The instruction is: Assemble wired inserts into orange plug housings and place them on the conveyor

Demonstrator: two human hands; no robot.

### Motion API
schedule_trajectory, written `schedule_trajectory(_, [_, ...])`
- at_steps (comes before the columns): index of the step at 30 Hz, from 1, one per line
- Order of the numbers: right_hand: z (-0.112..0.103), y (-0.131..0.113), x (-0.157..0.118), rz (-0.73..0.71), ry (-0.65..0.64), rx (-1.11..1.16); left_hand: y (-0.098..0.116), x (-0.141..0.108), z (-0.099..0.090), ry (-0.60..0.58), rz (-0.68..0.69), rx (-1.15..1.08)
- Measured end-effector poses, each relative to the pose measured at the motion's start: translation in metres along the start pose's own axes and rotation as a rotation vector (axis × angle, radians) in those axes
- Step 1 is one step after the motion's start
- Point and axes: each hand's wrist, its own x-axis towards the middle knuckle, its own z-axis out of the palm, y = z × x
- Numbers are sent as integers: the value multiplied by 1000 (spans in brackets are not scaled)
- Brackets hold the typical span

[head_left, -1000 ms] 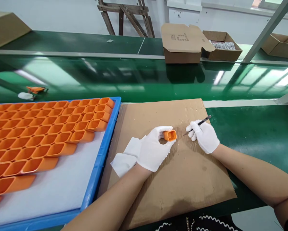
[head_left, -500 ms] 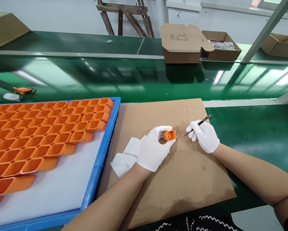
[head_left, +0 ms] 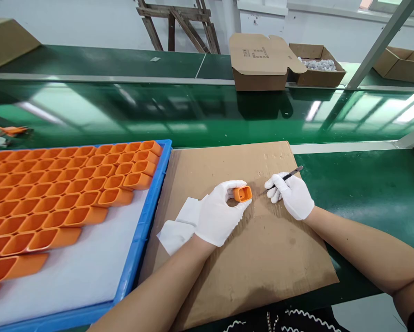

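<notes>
We hold one orange plastic shell (head_left: 243, 193) in our left hand (head_left: 216, 216), which wears a white glove. The fingers are closed around the shell, thumb on one side and the other fingers above it, and its open end looks toward the right. The shell is lifted a little above the brown cardboard sheet (head_left: 248, 267) that covers this part of the green bench (head_left: 366, 193).

Our right hand (head_left: 293, 196), also in a white glove, is closed on thin metal tweezers (head_left: 283, 178). The tip of the tweezers points to the left and down, toward the shell, and it stays just beside the open end without touching it. So the shell is between both hands, in the grip of the left one and near the right one.

Under the left wrist a white cloth (head_left: 177, 226) lies on the cardboard. To the left stands a blue tray (head_left: 148, 203) with white padding, and many more orange shells (head_left: 65, 193) lie in it in slanted rows. Behind the bench runs a green conveyor belt (head_left: 193, 115), and beyond it we see open cardboard boxes (head_left: 262, 60).
</notes>
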Motion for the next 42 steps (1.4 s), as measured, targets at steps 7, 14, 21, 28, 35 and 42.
schedule_trajectory(7, [6, -1, 1, 18, -5, 2, -4, 1, 0, -2, 23, -20])
schedule_trajectory(14, [3, 3, 0, -2, 90, -6, -1, 1, -1, -7, 6, 0])
schedule_trajectory(21, [3, 2, 2, 8, 100, -3, -1, 0, -1, -2, 7, -8])
schedule_trajectory(28, [4, 4, 3, -30, 103, -11, -1, 1, -1, -6, 13, 0])
schedule_trajectory(35, [3, 6, 2, -51, 123, -9, -1, 1, -1, 1, 16, -8])
schedule_trajectory(42, [2, 5, 3, -59, 112, -57, -1, 0, 0, 4, 11, -18])
